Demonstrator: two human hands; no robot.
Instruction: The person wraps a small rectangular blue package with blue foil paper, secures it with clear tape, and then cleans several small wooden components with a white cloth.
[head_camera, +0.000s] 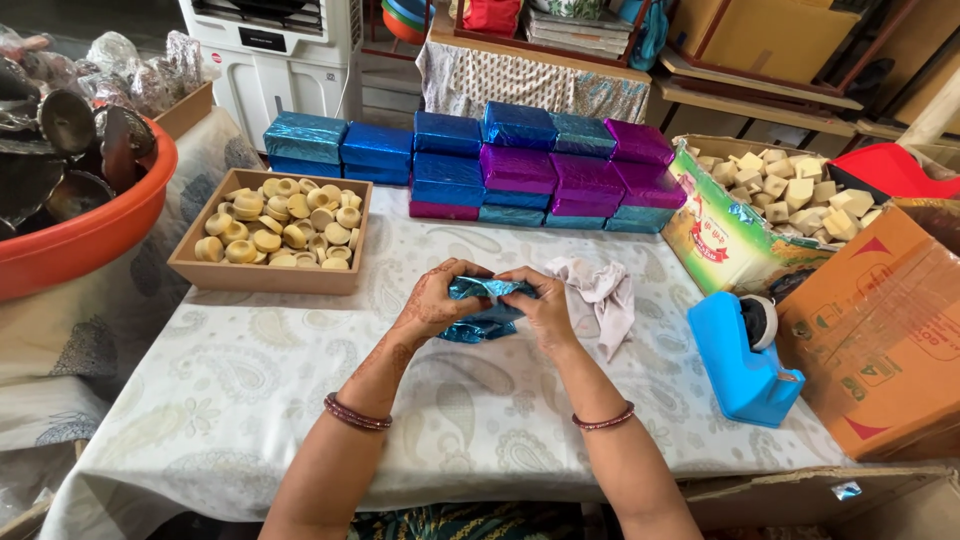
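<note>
Both of my hands close around a small block half wrapped in shiny blue foil at the middle of the table. My left hand holds its left side with fingers folded over the top. My right hand grips the right side, thumb pressing the foil. The foil's lower edge sticks out below my hands. A crumpled pale cloth lies just right of my right hand.
A wooden tray of round tan pieces sits at the left. Stacked blue, teal and purple foil-wrapped blocks line the back. A blue tape dispenser, cardboard boxes, a box of pale cubes stand right; an orange tub left.
</note>
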